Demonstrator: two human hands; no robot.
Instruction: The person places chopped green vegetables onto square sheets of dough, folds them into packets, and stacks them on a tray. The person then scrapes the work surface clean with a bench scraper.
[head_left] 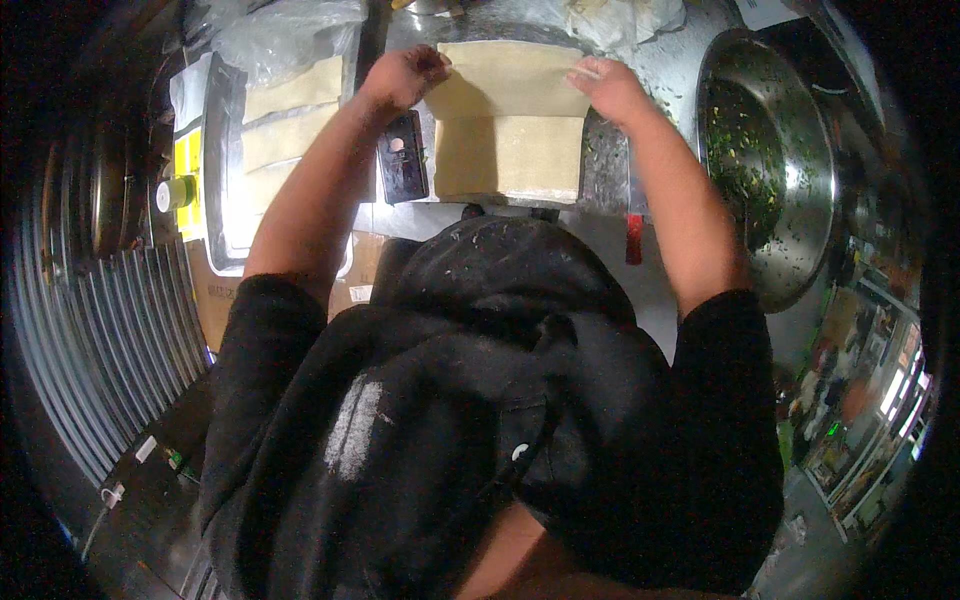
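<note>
- Metal counter [608, 150], dusted with green flecks, spans the top of the frame in a cramped, dimly lit workroom.
- Two bare hands meet a pale sheet [512, 80] of what looks like dough at top center; its near edge appears to lap over a second pale sheet [535, 158] just below.
- Left hand [405, 80] is at the sheet's left edge, fingertips curled in; its grip seems pinched on the dough, though shadow blurs the detail.
- Right hand [612, 92] mirrors it at the right edge, its grip apparently pinched on the dough, thumb and fingers together.
- Step in hand, by the look of it: lining up the upper sheet over the lower one. Any next move calls for both hands to work level, with light, even tension, lest the thin sheet tear or crease.
- A black flat device [404, 165] rests beside the sheets' left side.
- At upper left, a tray [225, 200] carries pale strips [290, 140] near crumpled clear plastic [270, 35].
- At upper right stands a wide steel bowl [805, 160] of chopped greens [740, 145]; a red handle [634, 240] juts past the counter's edge.
- Ribbed metal [110, 350] lines the left side; cluttered shelves curve along the lower right.
</note>
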